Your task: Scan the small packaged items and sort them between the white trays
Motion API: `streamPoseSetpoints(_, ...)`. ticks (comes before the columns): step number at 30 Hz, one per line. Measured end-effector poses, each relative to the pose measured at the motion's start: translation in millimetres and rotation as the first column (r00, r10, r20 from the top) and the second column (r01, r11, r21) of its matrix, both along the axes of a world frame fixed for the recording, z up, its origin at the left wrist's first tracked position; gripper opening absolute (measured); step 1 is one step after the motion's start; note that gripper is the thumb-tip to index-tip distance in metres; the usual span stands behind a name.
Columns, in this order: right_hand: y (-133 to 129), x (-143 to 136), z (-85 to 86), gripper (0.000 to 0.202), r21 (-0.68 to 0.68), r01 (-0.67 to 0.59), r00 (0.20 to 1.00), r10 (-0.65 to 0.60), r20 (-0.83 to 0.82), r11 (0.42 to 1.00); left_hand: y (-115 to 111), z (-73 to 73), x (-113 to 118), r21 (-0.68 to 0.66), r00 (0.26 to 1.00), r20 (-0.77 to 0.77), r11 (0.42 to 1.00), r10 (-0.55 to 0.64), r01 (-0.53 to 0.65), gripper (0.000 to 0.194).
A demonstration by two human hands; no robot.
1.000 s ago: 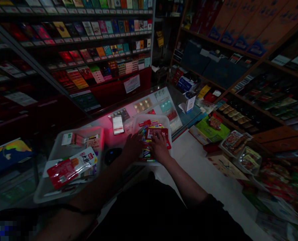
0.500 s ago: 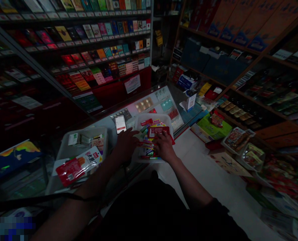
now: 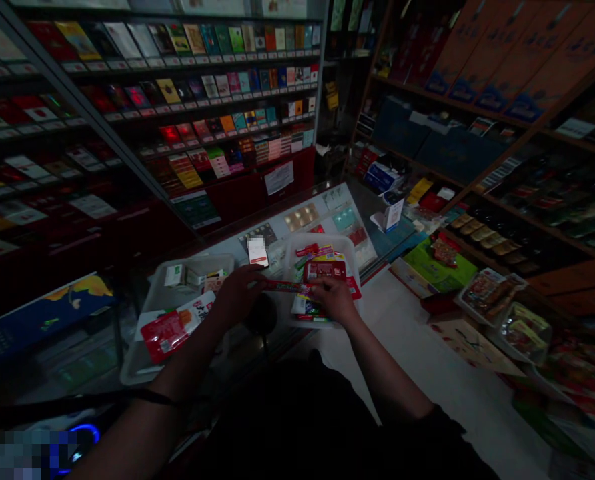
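A long, thin red-and-green candy stick is stretched between my hands, above the near-left part of a white plastic bin. My left hand pinches its left end, just outside the bin. My right hand has its fingers closed on the right end, over the bin. Inside the bin lie a dark red packet and several colourful wrapped sweets. A phone with a lit screen lies on the glass counter just beyond my left hand.
To the left, a second bin holds small boxes and a red-and-white snack packet. A blue box lies farther left. Packed shelves rise behind the counter. A green box and snack tubs stand at the right.
My hands have lifted the candy stick from among the sweets and now hold it level by its ends. The camera view has shifted, so the scene sits lower and farther right.
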State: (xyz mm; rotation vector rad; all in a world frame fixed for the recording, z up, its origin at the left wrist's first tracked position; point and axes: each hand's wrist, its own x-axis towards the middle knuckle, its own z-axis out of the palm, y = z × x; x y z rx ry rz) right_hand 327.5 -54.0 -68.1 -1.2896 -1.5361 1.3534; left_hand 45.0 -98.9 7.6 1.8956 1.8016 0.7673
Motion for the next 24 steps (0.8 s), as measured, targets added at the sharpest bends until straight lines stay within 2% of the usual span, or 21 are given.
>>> streamPoseSetpoints(6,-2.8,-21.8,16.7,0.028,0.049,0.049,0.999,-0.050,0.014,0.998,-9.9,12.1,-10.0,-0.161,0.990,0.046,0.979,0.131,-0.122,0.035)
streamPoseSetpoints(9,-5.6,-32.5,22.5,0.030,0.034,0.095,0.994,-0.092,-0.065,0.995,-12.6,16.5,-14.8,-0.164,0.980,0.095,0.973,0.177,-0.160,0.035)
streamPoseSetpoints(12,-10.5,-40.4,31.6,0.027,0.095,0.115,0.992,-0.110,-0.058,0.989,-15.7,16.0,-21.5,-0.182,0.952,0.183,0.960,0.247,-0.214,0.033)
streamPoseSetpoints(15,-16.2,-45.2,42.6,0.026,0.172,0.106,0.994,-0.102,-0.027,0.979,-18.8,9.3,-30.6,-0.221,0.896,0.314,0.942,0.314,-0.252,0.034)
streamPoseSetpoints(18,-21.3,-48.9,48.9,0.027,0.203,0.076,0.997,-0.068,-0.043,0.976,-21.1,0.5,-39.2,-0.290,0.802,0.470,0.923,0.369,-0.254,0.044)
streamPoseSetpoints(21,-26.3,-53.3,48.5,0.026,0.218,0.044,0.998,-0.033,-0.055,0.975,-24.3,-4.1,-44.4,-0.338,0.697,0.585,0.906,0.415,-0.255,0.046)
streamPoseSetpoints(24,-32.0,-58.4,46.0,0.027,0.208,0.048,0.997,-0.035,-0.065,0.977,-29.5,-3.2,-46.8,-0.348,0.645,0.636,0.903,0.424,-0.251,0.045)
